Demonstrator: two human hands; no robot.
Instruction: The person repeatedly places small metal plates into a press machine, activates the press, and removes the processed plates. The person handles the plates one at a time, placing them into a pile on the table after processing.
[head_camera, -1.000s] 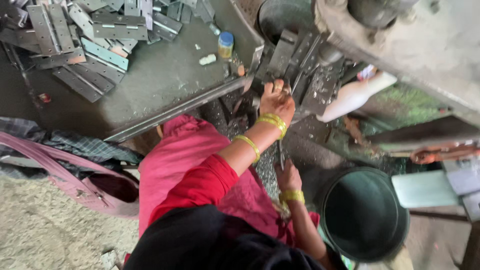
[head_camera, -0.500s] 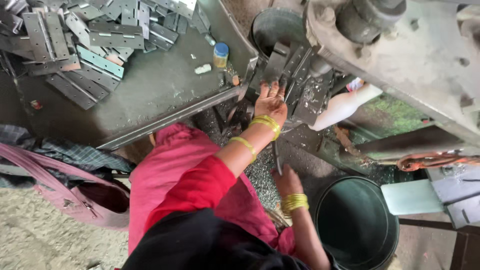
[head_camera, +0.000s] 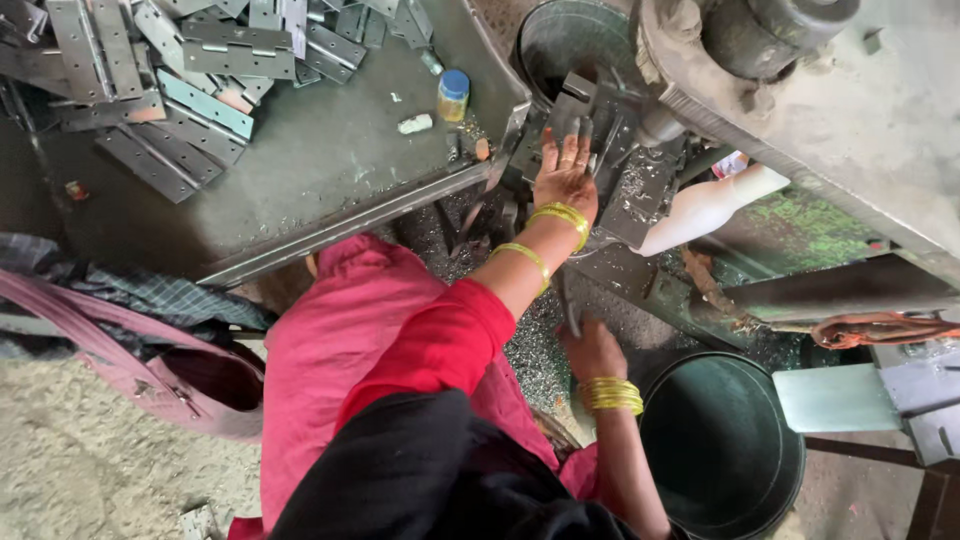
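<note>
My left hand (head_camera: 565, 178) lies flat with fingers spread on the dark metal tooling (head_camera: 585, 115) of a press machine (head_camera: 850, 110), at the corner of the work table. It wears yellow bangles, and I see nothing gripped in it. My right hand (head_camera: 592, 350), also with yellow bangles, is lower down, closed around a thin metal lever (head_camera: 568, 300) that rises from it towards the machine. Metal shavings (head_camera: 535, 350) cover the surface between my two hands. My pink and red clothing fills the middle of the view.
A pile of flat metal hinges (head_camera: 180, 70) lies on the grey table (head_camera: 300, 170) at top left, with a small blue-capped bottle (head_camera: 453, 94) near its right edge. A dark green bucket (head_camera: 720, 440) stands at bottom right, another bucket (head_camera: 565, 40) at top, a white bottle (head_camera: 705, 205) under the machine, a pink bag (head_camera: 130, 350) at left.
My left hand has moved a little further onto the machine tooling and its fingers have spread flat. My right hand stays low on the lever.
</note>
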